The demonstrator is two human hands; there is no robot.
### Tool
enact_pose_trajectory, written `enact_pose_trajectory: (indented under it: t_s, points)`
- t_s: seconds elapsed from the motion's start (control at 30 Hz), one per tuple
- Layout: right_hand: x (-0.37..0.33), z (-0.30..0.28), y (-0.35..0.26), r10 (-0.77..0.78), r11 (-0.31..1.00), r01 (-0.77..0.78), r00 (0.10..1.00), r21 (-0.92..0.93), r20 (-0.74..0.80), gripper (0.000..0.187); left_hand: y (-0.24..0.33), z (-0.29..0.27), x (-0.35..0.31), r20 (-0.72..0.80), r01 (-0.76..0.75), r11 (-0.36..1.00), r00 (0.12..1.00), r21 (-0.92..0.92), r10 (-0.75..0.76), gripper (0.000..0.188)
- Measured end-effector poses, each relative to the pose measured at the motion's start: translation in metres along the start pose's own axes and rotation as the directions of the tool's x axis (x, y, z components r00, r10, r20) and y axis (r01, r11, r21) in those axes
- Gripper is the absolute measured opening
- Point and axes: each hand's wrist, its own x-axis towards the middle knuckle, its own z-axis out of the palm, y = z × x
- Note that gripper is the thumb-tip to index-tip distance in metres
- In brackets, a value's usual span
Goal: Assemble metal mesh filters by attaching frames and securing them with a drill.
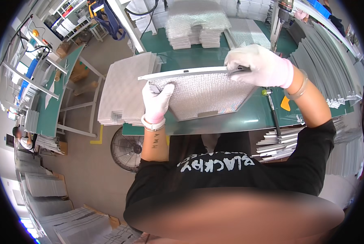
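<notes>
A silvery mesh panel, like a filter sheet, is tilted up over the green worktable. Along its top edge runs a pale metal frame strip with small dark slots. My white-gloved left hand grips the panel's left side, thumb over the mesh. In a white glove with a pink cuff, my right hand pinches the strip at the upper right corner. Its fingertips are partly hidden behind the thumb and strip. Whether the strip is fully seated along the mesh, I cannot tell.
Stacked pale sheets lie left of the panel, with mesh stacks behind. To the right are a green-tipped mallet, a yellow tool and upright rows of grey frames. A floor fan stands below the table's left end.
</notes>
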Motion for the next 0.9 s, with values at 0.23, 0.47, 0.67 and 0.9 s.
enact_pose_trajectory:
  t_s: [0.23, 0.47, 0.67, 0.9]
  points:
    - [0.013, 0.007, -0.001, -0.141, 0.988, 0.146, 0.985, 0.051, -0.1, 0.04, -0.004, 0.011, -0.001, -0.075, -0.122, 0.985, 0.988, 0.125, 0.132, 0.035]
    - [0.02, 0.013, -0.014, 0.044, 0.988, -0.038, 0.998, 0.152, -0.034, 0.047, -0.008, 0.033, -0.001, -0.229, -0.354, 0.93, 0.901, 0.104, 0.368, 0.062]
    - [0.023, 0.016, -0.015, -0.069, 0.997, 0.071, 0.993, 0.014, -0.092, 0.057, -0.012, 0.033, 0.007, -0.253, -0.4, 0.901, 0.866, 0.167, 0.432, 0.072]
    - [0.022, 0.027, -0.011, -0.025, 0.999, 0.027, 0.995, 0.025, -0.099, 0.059, -0.022, 0.032, 0.006, -0.2, -0.402, 0.749, 0.797, 0.527, 0.569, 0.04]
